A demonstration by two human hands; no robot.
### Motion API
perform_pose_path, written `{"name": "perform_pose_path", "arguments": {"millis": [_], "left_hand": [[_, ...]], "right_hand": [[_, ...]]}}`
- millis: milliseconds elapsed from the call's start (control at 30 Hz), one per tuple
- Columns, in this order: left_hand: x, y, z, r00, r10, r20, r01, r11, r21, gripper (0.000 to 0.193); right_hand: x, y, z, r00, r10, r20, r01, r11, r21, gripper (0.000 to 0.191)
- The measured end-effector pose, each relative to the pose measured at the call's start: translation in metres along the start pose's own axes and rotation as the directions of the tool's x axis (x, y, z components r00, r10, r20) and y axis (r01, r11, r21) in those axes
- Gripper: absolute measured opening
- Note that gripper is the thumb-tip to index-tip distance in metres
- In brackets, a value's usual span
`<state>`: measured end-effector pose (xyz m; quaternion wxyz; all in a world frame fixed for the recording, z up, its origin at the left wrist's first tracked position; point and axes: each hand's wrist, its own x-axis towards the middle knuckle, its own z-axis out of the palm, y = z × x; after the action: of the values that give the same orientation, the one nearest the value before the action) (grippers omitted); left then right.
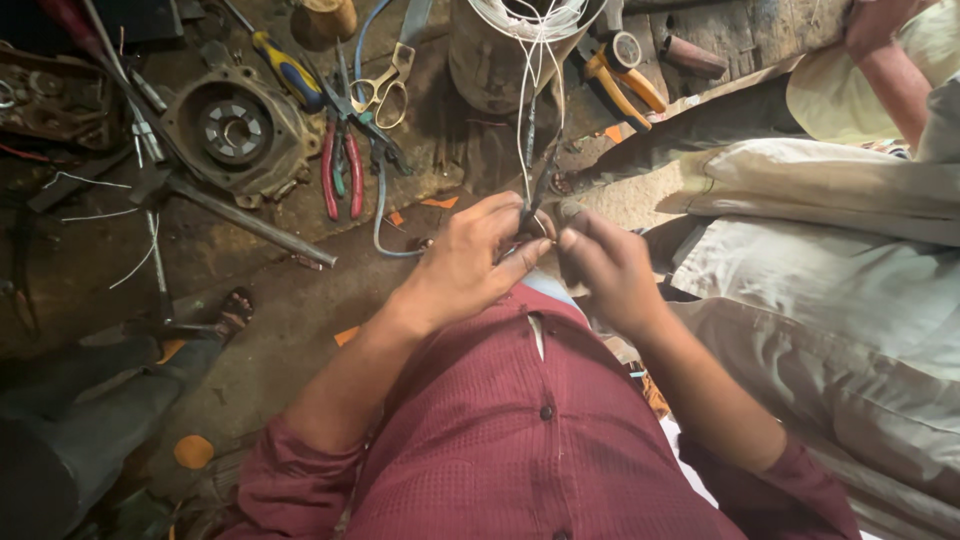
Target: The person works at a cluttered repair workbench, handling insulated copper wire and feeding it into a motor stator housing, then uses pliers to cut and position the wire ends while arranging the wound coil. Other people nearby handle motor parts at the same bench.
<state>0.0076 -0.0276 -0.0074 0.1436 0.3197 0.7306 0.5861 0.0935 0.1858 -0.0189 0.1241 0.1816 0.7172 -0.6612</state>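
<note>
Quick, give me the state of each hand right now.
Left hand: closed, pinching the thin white wires.
Right hand: closed on the same wires, right beside the left.

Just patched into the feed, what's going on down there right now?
A person in a maroon shirt holds thin white wires pinched between the left hand and right hand. The wires run up to a coil on a dirty workshop floor. Red-handled pliers, scissors and a round motor housing lie nearby.
</note>
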Motion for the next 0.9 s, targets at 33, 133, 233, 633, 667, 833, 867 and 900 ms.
{"name": "perform_pose_path", "arguments": {"millis": [33, 133, 233, 633, 667, 833, 867, 900], "left_hand": [[-0.001, 0.0, 0.0, 0.999, -0.025, 0.02, 0.025, 1.0, -0.009, 0.023], [-0.001, 0.001, 0.001, 0.997, -0.057, 0.055, 0.059, 0.998, -0.026, 0.022], [-0.003, 0.001, 0.001, 1.0, -0.014, 0.017, 0.014, 1.0, -0.021, 0.021], [0.001, -0.001, -0.006, 0.997, 0.048, 0.055, -0.047, 0.999, -0.013, 0.023], [0.0, -0.001, -0.006, 0.998, 0.022, 0.064, -0.02, 0.999, -0.024, 0.023], [0.001, -0.001, -0.007, 0.996, 0.078, 0.047, -0.077, 0.997, -0.023, 0.021], [0.001, -0.001, -0.008, 0.997, 0.043, 0.058, -0.041, 0.999, -0.032, 0.021], [0.001, 0.0, -0.009, 0.998, 0.004, 0.069, -0.001, 0.999, -0.046, 0.02]], "right_hand": [[0.002, 0.003, -0.001, 0.989, 0.124, 0.083, -0.138, 0.971, 0.193, 0.014], [0.002, 0.005, -0.002, 0.964, 0.192, 0.185, -0.244, 0.914, 0.324, 0.017], [-0.006, -0.005, 0.002, 0.997, 0.074, 0.02, -0.074, 0.997, 0.021, 0.019], [-0.008, 0.006, 0.011, 0.789, -0.612, 0.053, 0.493, 0.58, -0.649, 0.015], [-0.008, 0.012, 0.011, 0.942, -0.333, -0.039, 0.303, 0.896, -0.325, 0.016], [-0.016, 0.009, 0.003, 0.999, 0.04, 0.026, -0.041, 0.999, 0.015, 0.026], [-0.016, 0.004, 0.002, 0.998, 0.046, 0.033, -0.046, 0.999, 0.006, 0.028], [-0.017, -0.003, 0.002, 0.997, 0.058, 0.041, -0.058, 0.998, -0.006, 0.029]]}}
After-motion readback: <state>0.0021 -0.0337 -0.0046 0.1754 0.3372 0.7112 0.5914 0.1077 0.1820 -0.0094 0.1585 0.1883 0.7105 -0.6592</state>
